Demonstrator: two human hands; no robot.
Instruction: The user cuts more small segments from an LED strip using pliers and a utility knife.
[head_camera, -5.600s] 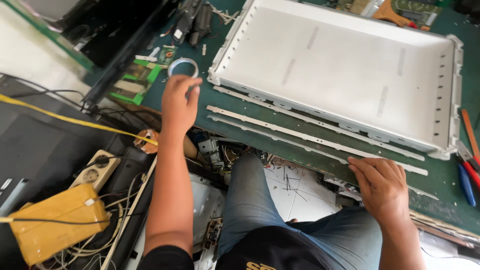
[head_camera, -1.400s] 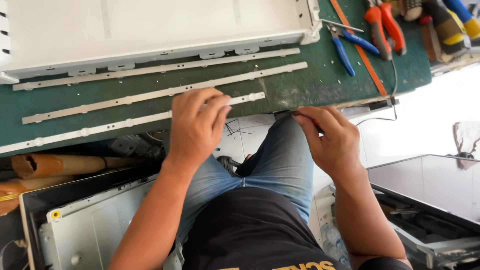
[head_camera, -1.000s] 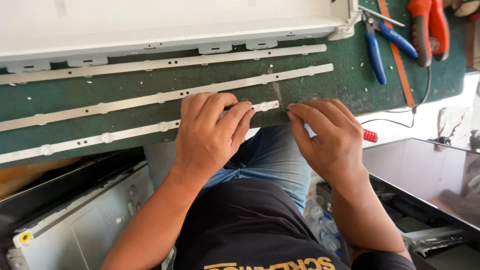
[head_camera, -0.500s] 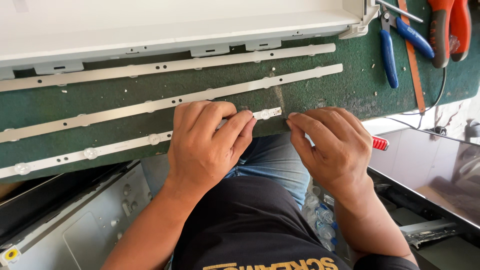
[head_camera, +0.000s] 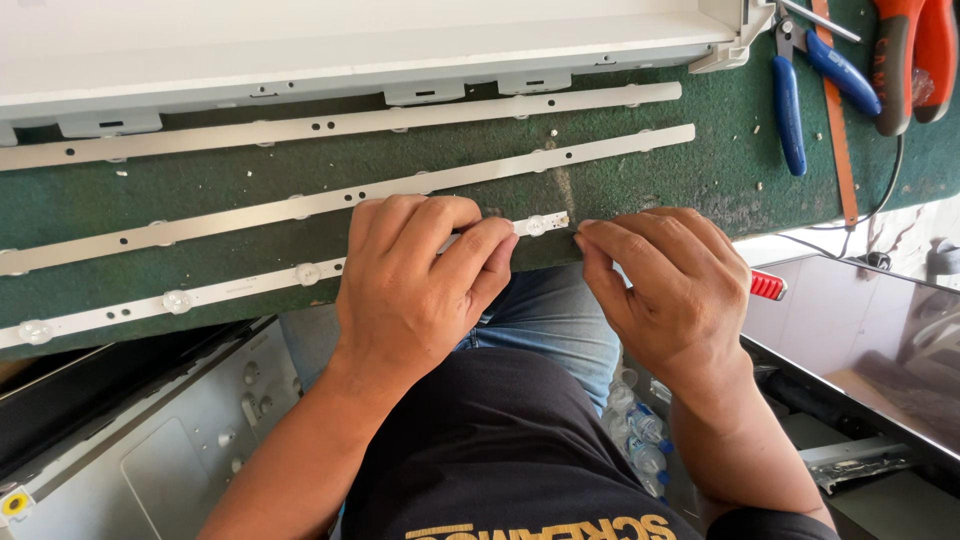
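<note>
Nearest the body, both hands are working the same white LED strip (head_camera: 180, 298) that is lying along the near edge of the green bench (head_camera: 200, 190). Compared with half a second ago, the hands are sitting slightly closer together and the view is steadying over them. The left hand (head_camera: 415, 290) is curling over the strip, fingers pressing down on it, while the right hand (head_camera: 665, 285) is pinching at the strip's end at about 1 o'clock from the left knuckles. What exactly the right fingertips are gripping is hidden. Farther out at 12 o'clock, two more strips (head_camera: 400, 185) are lying parallel, then a white panel frame (head_camera: 350, 50), cut off at the top. Blue pliers (head_camera: 790, 100) are resting at 2 o'clock
</note>
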